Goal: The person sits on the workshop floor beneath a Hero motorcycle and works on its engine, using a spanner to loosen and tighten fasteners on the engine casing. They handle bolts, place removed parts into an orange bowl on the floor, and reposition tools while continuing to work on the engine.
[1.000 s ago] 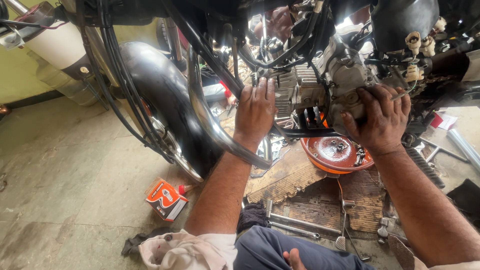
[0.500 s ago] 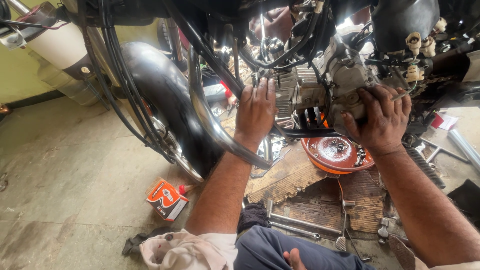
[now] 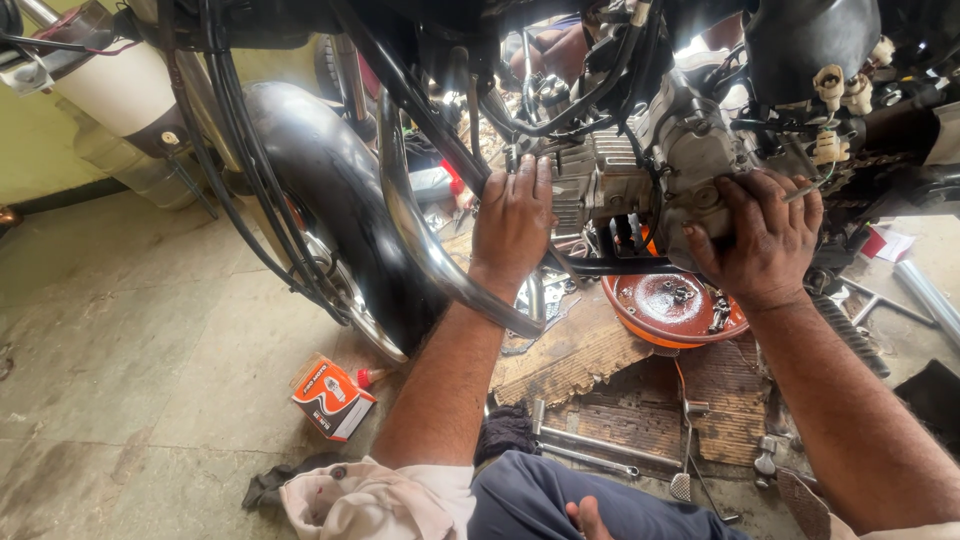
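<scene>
Motorcycle (image 3: 330,200) up close, black front mudguard off to the left, and dead centre hangs the engine (image 3: 640,175), a grey finned block seated in the frame above the floor. Both hands are on it. The left hand (image 3: 512,222) lies flat against the cooling fins on the engine's left face, fingers (image 3: 520,175) straight, close together and pointing up, palm pressing, holding nothing. The right hand (image 3: 765,240) cups the lower casing on the other side, fingers (image 3: 725,190) curled over the metal; whether they pinch a small part, I cannot tell. So the block sits between the two palms, neither hand nearer. Both forearms reach up and forward from below. Directly under the casing, an orange pan (image 3: 668,305) holding loose bolts. Down on the floor, left of the left forearm, a small orange box (image 3: 332,397).
</scene>
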